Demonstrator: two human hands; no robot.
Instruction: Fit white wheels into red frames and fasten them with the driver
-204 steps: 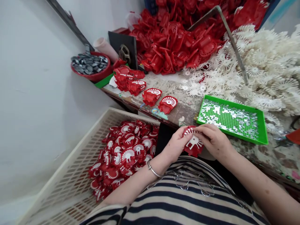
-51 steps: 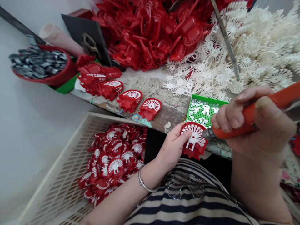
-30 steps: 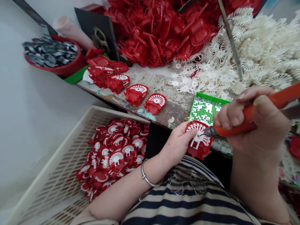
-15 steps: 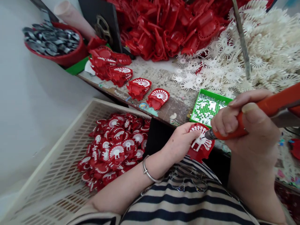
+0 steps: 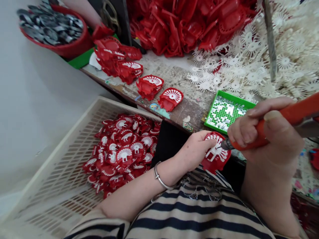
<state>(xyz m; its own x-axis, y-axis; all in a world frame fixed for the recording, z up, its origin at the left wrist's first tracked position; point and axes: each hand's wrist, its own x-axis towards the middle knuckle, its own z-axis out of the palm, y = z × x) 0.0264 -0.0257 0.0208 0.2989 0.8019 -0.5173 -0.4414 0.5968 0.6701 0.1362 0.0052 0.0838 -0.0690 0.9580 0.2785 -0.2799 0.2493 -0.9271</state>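
My left hand (image 5: 193, 150) grips a red plastic part (image 5: 211, 165) by its left side, thumb on top. A white spoked plastic piece (image 5: 219, 153) lies on that red part, fanned toward its rounded rim. In my right hand (image 5: 266, 132) is an orange power screwdriver (image 5: 289, 114), fingers wrapped round its body. Its dark tip (image 5: 226, 144) points left and meets the middle of the white piece. Just beyond my hands, a green tray (image 5: 211, 125) holds many small silvery screws or washers.
Red parts with white pieces (image 5: 171, 96) stand in a row along the table edge (image 5: 184, 114). Behind are heaps of red parts (image 5: 174, 30) and white spoked pieces (image 5: 249, 66). A crate (image 5: 62, 146) of assembled parts stands lower left; a red bowl (image 5: 67, 49) holds dark metallic pieces.
The view has shifted slightly, so the table things appear a little higher and farther right. Both hands keep their holds, with the screwdriver tip still at the white piece's middle.
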